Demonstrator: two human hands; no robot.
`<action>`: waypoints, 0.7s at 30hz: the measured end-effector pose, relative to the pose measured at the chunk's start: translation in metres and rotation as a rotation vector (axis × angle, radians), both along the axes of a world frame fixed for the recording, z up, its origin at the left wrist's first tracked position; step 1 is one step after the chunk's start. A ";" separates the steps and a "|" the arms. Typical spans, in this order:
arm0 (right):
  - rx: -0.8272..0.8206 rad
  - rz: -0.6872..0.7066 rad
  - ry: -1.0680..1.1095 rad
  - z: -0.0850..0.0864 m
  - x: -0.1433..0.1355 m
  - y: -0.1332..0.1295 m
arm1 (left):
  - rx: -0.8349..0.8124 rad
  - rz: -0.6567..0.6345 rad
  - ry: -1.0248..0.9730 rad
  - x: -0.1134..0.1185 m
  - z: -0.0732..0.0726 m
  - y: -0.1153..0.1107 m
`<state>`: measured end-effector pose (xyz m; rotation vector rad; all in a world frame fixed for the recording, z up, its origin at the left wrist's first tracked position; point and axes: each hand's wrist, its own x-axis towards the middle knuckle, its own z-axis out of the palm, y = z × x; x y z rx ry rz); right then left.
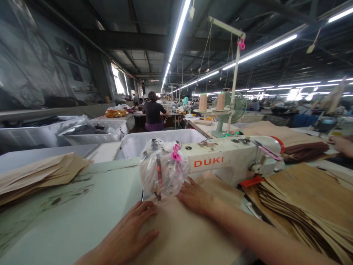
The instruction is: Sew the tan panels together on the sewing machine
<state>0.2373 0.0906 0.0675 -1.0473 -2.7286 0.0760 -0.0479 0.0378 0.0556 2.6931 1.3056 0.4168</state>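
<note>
A tan piece of fabric (179,235) lies across the machine bed, its far edge under the needle area of a white sewing machine (234,154) marked DUKI. Clear plastic (168,169) with a pink ribbon (175,152) wraps the machine's head. My left hand (135,228) rests flat on the fabric's left edge, fingers stretched toward the presser foot (158,196). Just right of the needle, my right hand (194,197) lies on the same fabric with its fingers extended. Neither hand grips anything. The plastic partly hides the needle.
Stacked tan pieces (309,198) lie to the right, and more tan sheets (41,173) to the left. Scissors with pink handles (268,151) rest on the machine. Behind it stand a white bin (165,136), thread cones (203,102) and a fan (231,106). A person (154,112) sits farther off.
</note>
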 end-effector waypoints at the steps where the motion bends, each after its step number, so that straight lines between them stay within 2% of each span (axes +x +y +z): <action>1: -0.003 -0.002 -0.003 0.001 -0.004 -0.001 | 0.045 0.016 -0.002 0.001 -0.004 0.001; 5: -0.026 -0.106 0.110 -0.013 -0.035 -0.030 | 0.319 0.019 -0.027 0.004 -0.017 0.002; 8: -0.052 -0.215 0.208 -0.027 -0.051 -0.051 | 0.423 -0.032 -0.021 0.003 -0.015 -0.001; 13: -0.103 -0.206 0.211 -0.027 -0.049 -0.050 | 0.483 -0.082 0.000 0.001 -0.008 -0.002; 18: -0.104 -0.186 0.187 -0.029 -0.046 -0.039 | 0.425 -0.089 -0.106 -0.001 -0.018 0.005; 21: -0.104 -0.198 0.196 -0.031 -0.048 -0.037 | 0.429 -0.078 -0.096 -0.003 -0.021 0.009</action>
